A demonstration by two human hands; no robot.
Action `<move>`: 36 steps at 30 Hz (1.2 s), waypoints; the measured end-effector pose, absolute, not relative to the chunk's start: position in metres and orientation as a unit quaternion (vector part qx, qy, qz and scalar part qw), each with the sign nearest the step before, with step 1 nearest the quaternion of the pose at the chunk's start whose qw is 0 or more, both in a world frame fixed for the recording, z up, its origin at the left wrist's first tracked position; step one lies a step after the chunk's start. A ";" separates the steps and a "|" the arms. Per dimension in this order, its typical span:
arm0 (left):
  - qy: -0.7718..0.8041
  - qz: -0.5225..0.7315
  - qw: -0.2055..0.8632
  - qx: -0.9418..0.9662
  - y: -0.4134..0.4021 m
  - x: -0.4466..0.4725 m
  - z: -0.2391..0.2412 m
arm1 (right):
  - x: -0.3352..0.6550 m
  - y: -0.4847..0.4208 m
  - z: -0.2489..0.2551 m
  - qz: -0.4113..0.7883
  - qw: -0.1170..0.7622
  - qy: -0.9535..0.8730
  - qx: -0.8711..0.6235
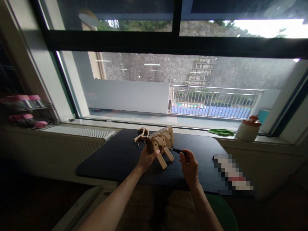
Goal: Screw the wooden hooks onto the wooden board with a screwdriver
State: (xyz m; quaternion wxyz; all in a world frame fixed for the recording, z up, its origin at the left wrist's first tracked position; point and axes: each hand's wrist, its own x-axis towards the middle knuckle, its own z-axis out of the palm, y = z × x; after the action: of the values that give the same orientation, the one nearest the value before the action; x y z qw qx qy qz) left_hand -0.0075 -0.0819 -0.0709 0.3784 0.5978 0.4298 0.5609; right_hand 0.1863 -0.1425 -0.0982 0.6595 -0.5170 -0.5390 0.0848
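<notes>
My left hand (145, 159) is closed around the near left side of a small wooden assembly (170, 134), a woven-looking body with curved light-wood pieces. Two flat wooden legs (161, 159) slant down from it toward the front of the table. In my right hand (190, 166) is a screwdriver (178, 150) with a dark handle, its thin shaft pointing left at one of the legs. Whether the tip sits in a screw is too small to tell. Behind my left hand lie loose curved wooden pieces (143, 132) and several small screws (138, 144).
The black table (108, 160) stands against a window sill. A green cloth (220, 132) and a white bottle with an orange top (248, 129) are on the sill. A blurred flat object (232, 175) lies at the table's right edge; a radiator (81, 132) is at left.
</notes>
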 end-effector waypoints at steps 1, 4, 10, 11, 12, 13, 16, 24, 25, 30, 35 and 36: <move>0.429 0.560 0.379 0.598 -0.082 -0.008 -0.071 | 0.186 -0.143 -0.098 0.078 0.659 -0.538 -0.519; 0.428 0.558 0.383 0.599 -0.083 -0.008 -0.070 | 0.186 -0.143 -0.096 0.067 0.658 -0.540 -0.520; 0.432 0.557 0.386 0.595 -0.085 -0.008 -0.069 | 0.185 -0.145 -0.094 0.077 0.645 -0.573 -0.500; 0.430 0.558 0.388 0.595 -0.084 -0.008 -0.069 | 0.185 -0.145 -0.094 0.081 0.644 -0.574 -0.498; 0.427 0.558 0.390 0.596 -0.084 -0.008 -0.069 | 0.185 -0.145 -0.095 0.086 0.645 -0.573 -0.497; 0.425 0.558 0.391 0.597 -0.084 -0.008 -0.070 | 0.184 -0.144 -0.096 0.090 0.648 -0.571 -0.496; 0.423 0.557 0.388 0.600 -0.083 -0.008 -0.071 | 0.184 -0.144 -0.098 0.106 0.653 -0.569 -0.489; 0.431 0.556 0.380 0.601 -0.083 -0.008 -0.070 | 0.183 -0.144 -0.097 0.131 0.656 -0.571 -0.476; 0.432 0.556 0.379 0.600 -0.083 -0.008 -0.070 | 0.184 -0.144 -0.097 0.131 0.657 -0.569 -0.477; 0.428 0.554 0.382 0.603 -0.085 -0.008 -0.069 | 0.184 -0.143 -0.098 0.126 0.661 -0.560 -0.484; 0.432 0.555 0.386 0.597 -0.086 -0.007 -0.066 | 0.185 -0.143 -0.098 0.118 0.659 -0.557 -0.492; 0.433 0.555 0.387 0.596 -0.086 -0.007 -0.066 | 0.185 -0.143 -0.098 0.117 0.658 -0.558 -0.493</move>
State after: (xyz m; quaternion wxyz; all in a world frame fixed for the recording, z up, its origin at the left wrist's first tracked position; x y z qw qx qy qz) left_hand -0.0068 -0.0864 -0.0661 0.3866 0.5959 0.4332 0.5548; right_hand 0.1846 -0.1428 -0.0984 0.6577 -0.4929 -0.5576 0.1167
